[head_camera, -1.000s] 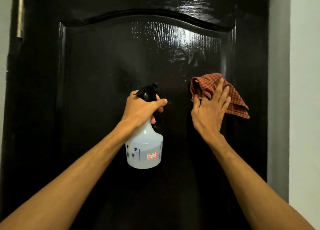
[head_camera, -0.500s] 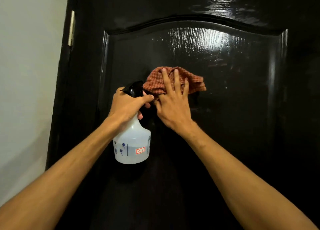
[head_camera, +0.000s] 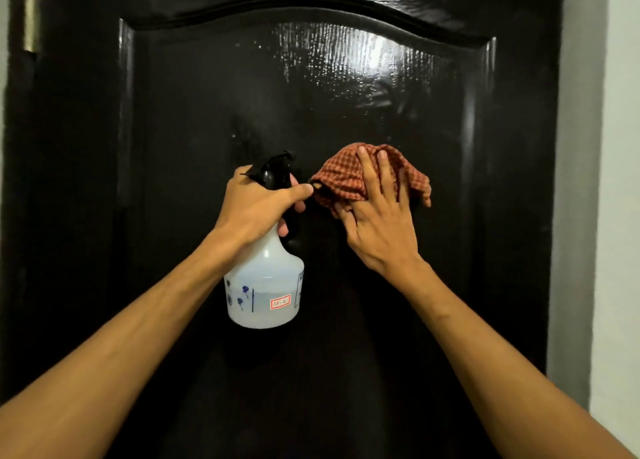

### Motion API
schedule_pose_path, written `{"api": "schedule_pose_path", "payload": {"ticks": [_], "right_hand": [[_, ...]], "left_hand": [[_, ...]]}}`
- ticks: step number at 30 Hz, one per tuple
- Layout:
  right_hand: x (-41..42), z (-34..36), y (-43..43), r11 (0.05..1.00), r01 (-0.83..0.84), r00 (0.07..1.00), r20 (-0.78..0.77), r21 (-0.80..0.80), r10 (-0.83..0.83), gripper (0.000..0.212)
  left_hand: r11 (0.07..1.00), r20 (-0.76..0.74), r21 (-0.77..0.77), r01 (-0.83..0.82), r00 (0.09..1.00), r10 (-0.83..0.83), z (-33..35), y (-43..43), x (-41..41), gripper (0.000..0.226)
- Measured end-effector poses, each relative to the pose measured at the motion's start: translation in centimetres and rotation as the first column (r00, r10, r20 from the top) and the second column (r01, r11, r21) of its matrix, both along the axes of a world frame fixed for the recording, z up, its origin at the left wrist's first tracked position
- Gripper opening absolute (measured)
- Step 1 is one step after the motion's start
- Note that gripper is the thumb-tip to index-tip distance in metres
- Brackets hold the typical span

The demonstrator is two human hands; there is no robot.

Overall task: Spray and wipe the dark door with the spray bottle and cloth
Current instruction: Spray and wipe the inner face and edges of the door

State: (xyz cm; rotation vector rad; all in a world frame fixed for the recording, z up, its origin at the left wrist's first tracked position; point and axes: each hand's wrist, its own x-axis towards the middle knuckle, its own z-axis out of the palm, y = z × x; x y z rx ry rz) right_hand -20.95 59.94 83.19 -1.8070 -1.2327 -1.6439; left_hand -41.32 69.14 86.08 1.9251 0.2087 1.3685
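Note:
A glossy dark door [head_camera: 346, 77] with an arched raised panel fills the view. My left hand [head_camera: 256, 209] grips the neck of a translucent white spray bottle [head_camera: 265, 289] with a black trigger head, held upright just in front of the door. Right beside it, my right hand [head_camera: 377, 223] presses a crumpled red checked cloth [head_camera: 339, 178] flat against the panel with straight, spread fingers. The cloth's lower part is hidden under my palm. Fine wet droplets glisten on the panel above the cloth.
A pale wall [head_camera: 616, 181] borders the door on the right. A brass hinge [head_camera: 31, 15] shows at the door's upper left edge. The door panel extends well above and below my hands.
My right hand has slid the cloth across the panel, first left toward the bottle and then slightly right and down. The bottle stays in my left hand; the view swung back toward the right.

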Motion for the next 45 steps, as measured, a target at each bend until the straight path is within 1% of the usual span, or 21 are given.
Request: {"api": "schedule_pose_path", "payload": {"ticks": [6,9,11,15,17,18,20,23,25,28,31,33,35,38,41,45], "right_hand": [[4.4,4.0,-4.5,0.986,-0.011,0.982,-0.183,0.168,0.042,0.046],[6.0,4.3,-6.5,0.973,-0.038,0.958,-0.268,0.228,0.100,0.046],[6.8,3.0,-7.4,0.976,-0.033,0.956,-0.277,0.217,0.094,0.046],[8.1,-0.4,-9.1,0.986,-0.006,0.974,-0.224,0.166,0.044,0.049],[9.1,-0.8,-10.1,0.989,0.011,0.984,-0.177,0.148,0.015,0.047],[9.6,-0.6,-10.7,0.986,0.017,0.984,-0.177,0.168,0.014,0.045],[10.8,0.2,-11.8,0.972,0.026,0.971,-0.236,0.235,0.030,0.045],[12.1,0.0,-12.8,0.965,0.053,0.958,-0.285,0.256,0.023,0.042],[12.6,-2.1,-13.0,0.955,0.071,0.946,-0.322,0.289,0.027,0.042],[13.4,-6.4,-13.3,0.933,0.075,0.915,-0.396,0.351,0.076,0.046],[14.3,-10.7,-13.9,0.937,0.099,0.858,-0.505,0.334,0.090,0.057],[14.2,-13.7,-14.0,0.941,0.121,0.825,-0.560,0.315,0.081,0.061],[13.6,-16.6,-13.7,0.951,0.162,0.829,-0.560,0.262,0.013,0.057],[11.7,-20.8,-12.6,0.969,0.173,0.869,-0.491,0.177,-0.065,0.049],[9.9,-23.7,-11.7,0.976,0.132,0.891,-0.452,0.171,-0.042,0.050],[9.1,-27.6,-12.2,0.981,0.121,0.873,-0.486,0.149,-0.034,0.052]], "left_hand": [[0.994,-0.014,0.000,0.108,0.994,-0.108,0.9,-4.2,5.0,0.019],[0.991,-0.020,-0.002,0.133,0.991,-0.133,0.5,-6.1,6.8,0.018],[0.989,-0.040,-0.006,0.145,0.989,-0.145,-0.3,-7.1,8.0,0.018],[0.982,-0.060,-0.026,0.185,0.981,-0.186,-2.3,-8.4,10.1,0.020],[0.978,-0.067,-0.025,0.205,0.976,-0.206,-2.9,-9.2,10.8,0.021],[0.977,-0.072,-0.021,0.212,0.974,-0.213,-2.9,-9.6,11.1,0.022],[0.975,-0.084,-0.013,0.224,0.971,-0.224,-3.0,-10.5,11.8,0.022],[0.971,-0.087,-0.001,0.240,0.967,-0.239,-3.4,-11.6,12.8,0.021],[0.967,-0.086,-0.004,0.255,0.963,-0.255,-4.2,-12.2,13.5,0.020],[0.964,-0.104,-0.005,0.267,0.958,-0.266,-6.0,-13.0,14.1,0.019],[0.963,-0.119,-0.010,0.268,0.956,-0.268,-8.1,-13.3,14.1,0.019],[0.966,-0.130,-0.025,0.256,0.958,-0.257,-10.0,-13.3,14.0,0.020],[0.970,-0.137,-0.043,0.238,0.960,-0.242,-12.1,-13.3,13.8,0.021],[0.973,-0.153,-0.071,0.217,0.962,-0.226,-15.5,-13.3,13.6,0.021],[0.975,-0.186,-0.097,0.198,0.959,-0.213,-18.3,-13.5,13.2,0.021],[0.973,-0.200,-0.141,0.181,0.958,-0.207,-21.1,-13.6,12.2,0.020]]}}
